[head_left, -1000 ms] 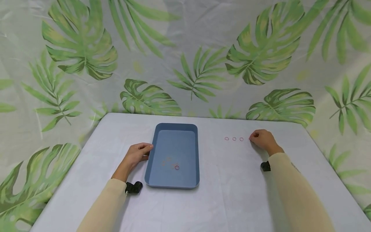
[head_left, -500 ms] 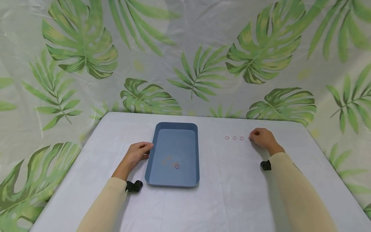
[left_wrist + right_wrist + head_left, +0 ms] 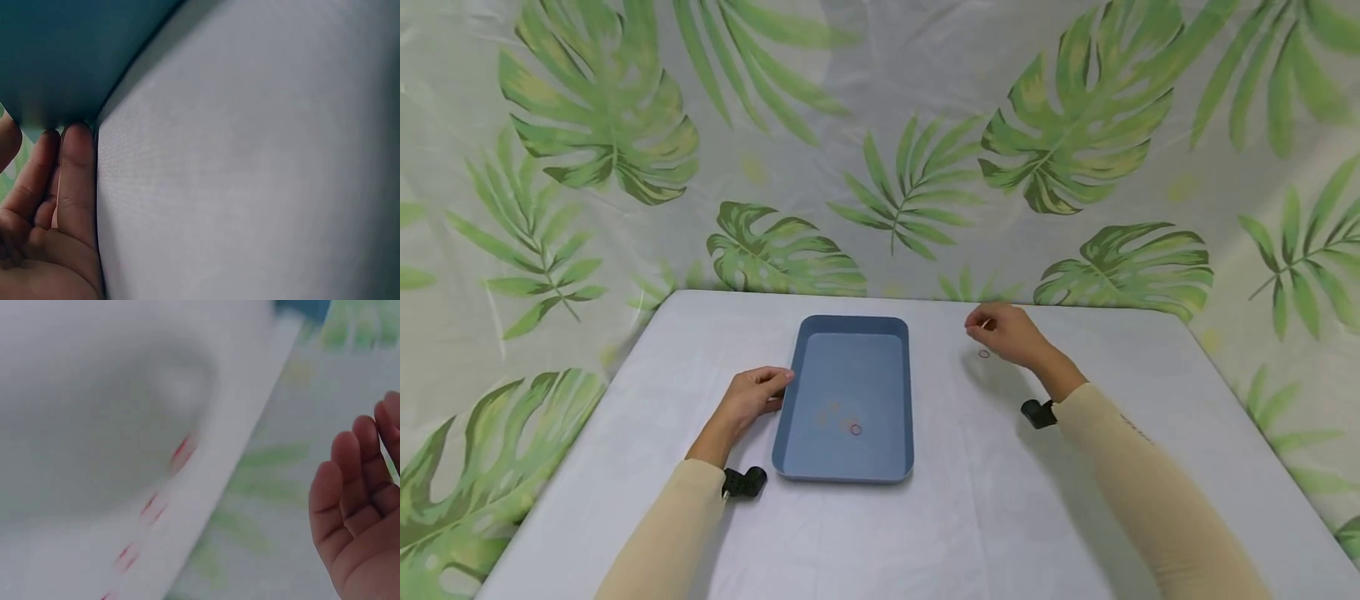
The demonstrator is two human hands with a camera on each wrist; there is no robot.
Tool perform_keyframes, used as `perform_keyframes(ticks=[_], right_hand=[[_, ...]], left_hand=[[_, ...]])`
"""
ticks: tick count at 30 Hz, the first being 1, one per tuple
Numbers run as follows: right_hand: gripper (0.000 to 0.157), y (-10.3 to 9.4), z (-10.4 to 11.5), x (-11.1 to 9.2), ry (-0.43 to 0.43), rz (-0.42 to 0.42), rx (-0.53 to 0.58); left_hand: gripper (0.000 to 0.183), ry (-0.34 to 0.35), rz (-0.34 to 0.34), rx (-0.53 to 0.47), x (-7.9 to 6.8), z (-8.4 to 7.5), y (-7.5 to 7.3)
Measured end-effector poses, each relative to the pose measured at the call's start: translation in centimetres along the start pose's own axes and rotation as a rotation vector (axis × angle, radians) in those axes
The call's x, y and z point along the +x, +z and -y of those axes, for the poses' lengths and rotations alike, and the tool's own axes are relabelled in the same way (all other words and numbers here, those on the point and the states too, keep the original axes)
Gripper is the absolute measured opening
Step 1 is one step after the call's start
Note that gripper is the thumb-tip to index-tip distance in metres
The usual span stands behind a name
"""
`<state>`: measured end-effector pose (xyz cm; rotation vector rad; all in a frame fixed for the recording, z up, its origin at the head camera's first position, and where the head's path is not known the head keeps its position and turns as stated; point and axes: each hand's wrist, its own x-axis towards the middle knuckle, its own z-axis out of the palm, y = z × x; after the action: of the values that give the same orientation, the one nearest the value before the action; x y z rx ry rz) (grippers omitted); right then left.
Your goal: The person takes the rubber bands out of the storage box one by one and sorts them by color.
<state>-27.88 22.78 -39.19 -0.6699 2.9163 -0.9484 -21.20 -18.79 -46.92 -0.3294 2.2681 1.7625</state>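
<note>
My left hand (image 3: 751, 404) is at the left side of a blue tray (image 3: 904, 400). Its thumb lies at the rim and its fingers (image 3: 76, 169) press the outer wall from below, pinching the edge. Inside the tray lie a thin red ring (image 3: 856, 430), like a small rubber band, and several pale tan loops (image 3: 833, 408). My right hand (image 3: 1007, 333) hovers over the table, right of the tray, thumb close to the index finger and nothing visible held. Near its fingertips lies a red ring (image 3: 983, 354); others in that row are hidden by the hand. The right wrist view shows several blurred red rings (image 3: 152, 507) lined up.
A white cloth (image 3: 880, 533) covers the table. Behind it hangs a leaf-patterned backdrop (image 3: 917, 258). A small black device (image 3: 745, 482) sits at the left wrist, and another black device (image 3: 1038, 413) at the right wrist.
My right hand has left the right end of the ring row, where a fourth red ring showed at its fingertips, and moved left toward the tray. The left hand stays at the tray.
</note>
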Motion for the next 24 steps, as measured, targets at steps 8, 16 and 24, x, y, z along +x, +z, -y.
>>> perform_keyframes(ticks=[8, 16, 24], right_hand=[[0.012, 3.7, 9.1, 0.5, -0.359, 0.213, -0.013], [0.014, 6.4, 13.1, 1.2, -0.442, 0.371, -0.098], [0.012, 8.7, 12.8, 1.1, -0.469, 0.395, -0.153]], left_hand=[[0.041, 0.019, -0.011, 0.006, 0.1, -0.1, -0.1], [0.041, 0.022, -0.004, -0.013, 0.2, 0.1, 0.0], [0.041, 0.031, -0.002, -0.033, 0.0, 0.2, -0.1]])
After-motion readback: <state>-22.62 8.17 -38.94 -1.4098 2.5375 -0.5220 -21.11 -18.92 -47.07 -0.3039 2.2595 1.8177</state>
